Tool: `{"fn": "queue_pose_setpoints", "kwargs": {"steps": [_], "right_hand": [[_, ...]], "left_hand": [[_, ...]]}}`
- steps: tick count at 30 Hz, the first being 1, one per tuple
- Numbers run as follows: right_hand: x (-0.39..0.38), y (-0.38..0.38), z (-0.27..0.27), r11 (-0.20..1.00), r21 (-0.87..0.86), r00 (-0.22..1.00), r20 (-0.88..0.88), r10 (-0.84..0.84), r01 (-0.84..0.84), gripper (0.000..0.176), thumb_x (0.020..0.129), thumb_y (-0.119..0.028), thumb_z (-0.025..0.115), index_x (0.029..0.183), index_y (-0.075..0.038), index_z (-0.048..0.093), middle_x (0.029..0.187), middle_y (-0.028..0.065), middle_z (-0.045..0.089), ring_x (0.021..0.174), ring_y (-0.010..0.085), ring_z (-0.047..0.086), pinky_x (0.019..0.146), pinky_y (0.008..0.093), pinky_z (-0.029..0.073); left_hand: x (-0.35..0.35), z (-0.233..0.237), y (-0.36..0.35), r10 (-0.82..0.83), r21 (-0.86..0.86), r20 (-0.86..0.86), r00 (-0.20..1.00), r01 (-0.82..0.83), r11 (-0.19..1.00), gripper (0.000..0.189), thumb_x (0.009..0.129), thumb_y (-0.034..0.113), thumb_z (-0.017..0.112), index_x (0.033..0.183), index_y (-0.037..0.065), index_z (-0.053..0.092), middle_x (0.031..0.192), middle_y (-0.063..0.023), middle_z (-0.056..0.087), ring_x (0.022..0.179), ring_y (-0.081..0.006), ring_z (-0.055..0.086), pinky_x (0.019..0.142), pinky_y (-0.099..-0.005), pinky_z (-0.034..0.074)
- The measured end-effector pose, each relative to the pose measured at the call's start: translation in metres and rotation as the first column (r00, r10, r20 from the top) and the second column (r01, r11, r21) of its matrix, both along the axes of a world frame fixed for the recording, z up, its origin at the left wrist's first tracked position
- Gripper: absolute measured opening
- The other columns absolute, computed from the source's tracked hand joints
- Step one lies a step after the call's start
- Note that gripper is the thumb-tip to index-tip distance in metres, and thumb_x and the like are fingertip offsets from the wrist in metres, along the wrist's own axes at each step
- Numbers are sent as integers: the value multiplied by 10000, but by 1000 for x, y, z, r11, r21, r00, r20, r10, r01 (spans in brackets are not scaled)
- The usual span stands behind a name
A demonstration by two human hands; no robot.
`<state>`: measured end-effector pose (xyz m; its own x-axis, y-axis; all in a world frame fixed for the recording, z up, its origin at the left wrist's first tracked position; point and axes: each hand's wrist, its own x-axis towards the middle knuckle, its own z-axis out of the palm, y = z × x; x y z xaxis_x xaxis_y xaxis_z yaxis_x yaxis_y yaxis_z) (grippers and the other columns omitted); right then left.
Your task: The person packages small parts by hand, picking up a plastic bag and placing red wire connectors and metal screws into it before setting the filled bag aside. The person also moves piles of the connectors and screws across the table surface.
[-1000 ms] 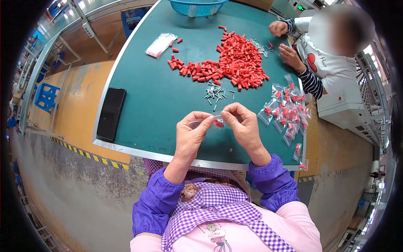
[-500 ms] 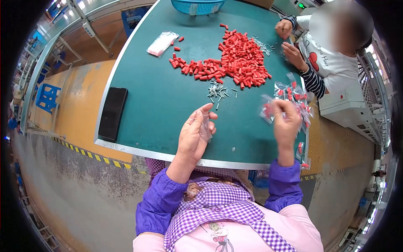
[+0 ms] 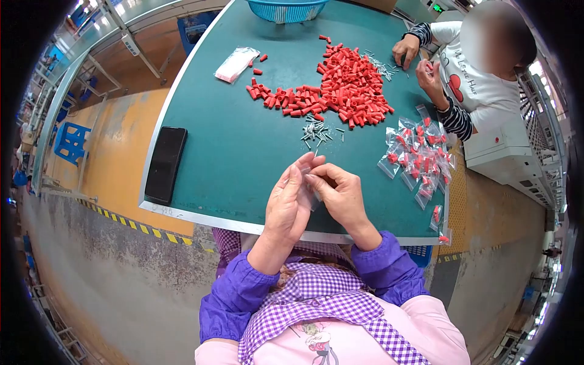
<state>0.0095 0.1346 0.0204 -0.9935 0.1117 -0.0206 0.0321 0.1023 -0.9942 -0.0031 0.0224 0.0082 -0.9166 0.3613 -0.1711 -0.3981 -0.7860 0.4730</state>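
My left hand [image 3: 285, 205] is closed on a small clear plastic bag [image 3: 311, 199] just above the table's near edge. My right hand [image 3: 342, 194] meets it from the right, thumb and forefinger pinching the same bag near its top. Straight ahead of my fingers lies a small heap of silver screws [image 3: 316, 131]. Behind it spreads a large pile of red plastic sleeves [image 3: 353, 88]. Clear bags with red pieces inside [image 3: 420, 155] are heaped to the right of my hands.
A black phone [image 3: 165, 164] lies at the left edge of the green table [image 3: 225, 164]. Farther back are a pack of bags [image 3: 236, 64] and a blue basket [image 3: 287, 11]. A co-worker's hands [image 3: 429, 76] are at the right side, near more screws [image 3: 383, 68].
My right hand has let go of a filled bag at the right-hand heap and come back left to the small bag. The co-worker's hands have shifted slightly.
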Motion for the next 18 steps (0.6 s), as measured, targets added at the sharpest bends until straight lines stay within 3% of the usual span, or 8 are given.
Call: {"fn": "queue_pose_setpoints", "kwargs": {"steps": [6, 8, 11, 15, 18], "right_hand": [[7, 1, -6, 992, 107, 997, -26, -67, 70, 102, 851, -80, 613, 878, 13, 644, 686, 20, 613, 644, 40, 518, 563, 210, 431], [7, 2, -4, 990, -118, 990, 129, -58, 74, 132, 875, -117, 603, 890, 9, 639, 698, 8, 606, 647, 36, 513, 550, 197, 415], [2, 2, -6, 994, -105, 1000, 22, 15, -12, 154, 888, -147, 598, 900, 2, 636, 716, -5, 601, 627, 34, 501, 526, 193, 401], [0, 5, -8, 973, -199, 989, 64, 132, -117, 151, 879, -148, 613, 902, -2, 644, 720, -11, 603, 599, 27, 483, 500, 187, 387], [0, 4, -4, 989, -114, 996, 9, 91, -90, 154, 876, -148, 617, 890, 2, 648, 707, -15, 601, 597, 29, 491, 497, 180, 390]], "left_hand": [[7, -6, -13, 20, 54, 89, 996, -25, 998, 425, 966, 303, 413, 1233, -25, 458, 1247, -155, 510, 1149, -226, 481, 1006, -384, 380], [8, -11, -13, 25, 26, 79, 997, -27, 999, 444, 960, 318, 421, 1225, -36, 462, 1242, -151, 513, 1142, -213, 485, 1002, -373, 388], [8, -13, -8, 44, -23, 48, 998, -43, 999, 399, 932, 294, 496, 1149, -38, 536, 1233, -160, 521, 1127, -198, 493, 980, -355, 409], [6, -10, -6, 95, -146, 121, 988, -77, 986, 322, 881, 244, 594, 1039, -37, 606, 1140, -126, 573, 1055, -171, 532, 926, -315, 441], [6, -17, -6, 95, -150, 159, 983, -71, 986, 309, 873, 236, 608, 1027, -31, 610, 1086, -103, 594, 1010, -155, 549, 895, -298, 452]]}}
